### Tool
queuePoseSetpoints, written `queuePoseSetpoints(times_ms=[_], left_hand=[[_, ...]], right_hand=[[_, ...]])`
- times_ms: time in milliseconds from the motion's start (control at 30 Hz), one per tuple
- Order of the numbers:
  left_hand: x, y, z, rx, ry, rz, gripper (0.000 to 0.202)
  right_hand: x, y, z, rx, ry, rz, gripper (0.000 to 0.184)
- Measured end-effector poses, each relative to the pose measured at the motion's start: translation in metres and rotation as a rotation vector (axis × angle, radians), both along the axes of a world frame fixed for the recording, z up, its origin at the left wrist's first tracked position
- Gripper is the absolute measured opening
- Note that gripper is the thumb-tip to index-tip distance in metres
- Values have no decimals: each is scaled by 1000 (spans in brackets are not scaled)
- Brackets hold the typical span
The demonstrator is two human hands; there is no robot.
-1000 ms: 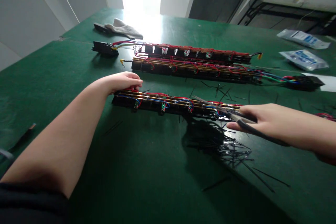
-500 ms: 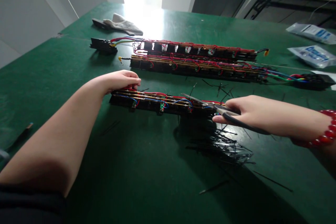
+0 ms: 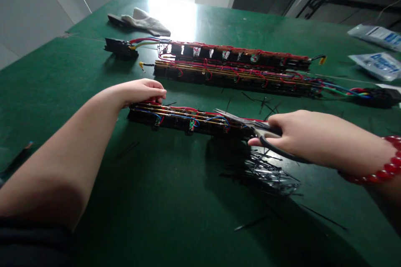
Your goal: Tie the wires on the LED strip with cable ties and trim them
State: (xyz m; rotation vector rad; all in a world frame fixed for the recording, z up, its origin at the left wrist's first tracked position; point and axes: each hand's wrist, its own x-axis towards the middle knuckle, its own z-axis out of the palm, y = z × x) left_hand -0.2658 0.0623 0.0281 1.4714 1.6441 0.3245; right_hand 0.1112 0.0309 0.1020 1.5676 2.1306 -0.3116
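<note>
A long black wired strip with red and blue wires and brass bars lies across the middle of the green table. My left hand rests curled on its left end, fingers closed over it. My right hand grips a pair of scissors by the dark handles, with the blades pointing left over the strip's right part. A red bead bracelet circles that wrist. A heap of cut black tie ends lies just in front of the strip.
Two more wired strips lie side by side farther back, with a black connector at the left and another at the right. A grey cloth sits at the far edge. Plastic bags lie far right.
My right hand has moved left with the scissors along the strip. The left hand has stayed on the strip's end. The view has tilted slightly.
</note>
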Motion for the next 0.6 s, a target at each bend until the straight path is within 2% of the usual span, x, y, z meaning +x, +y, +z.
queuePoseSetpoints(times_ms=[167, 267, 367, 433, 500, 600], left_hand=[[-1, 0, 0, 19, 21, 8, 36], [-1, 0, 0, 14, 19, 4, 36], [-2, 0, -1, 4, 13, 6, 35], [-2, 0, -1, -4, 18, 13, 36], [-2, 1, -1, -14, 36, 5, 35], [-3, 2, 0, -18, 57, -13, 33]], right_hand=[[0, -9, -6, 73, -114, 35, 62], [-1, -18, -8, 141, -204, 117, 56], [-1, -21, -4, 217, -263, 214, 47], [3, -16, 1, 229, -248, 221, 40], [14, -6, 7, 182, -159, 163, 41], [40, 7, 14, -88, 149, 54, 65]])
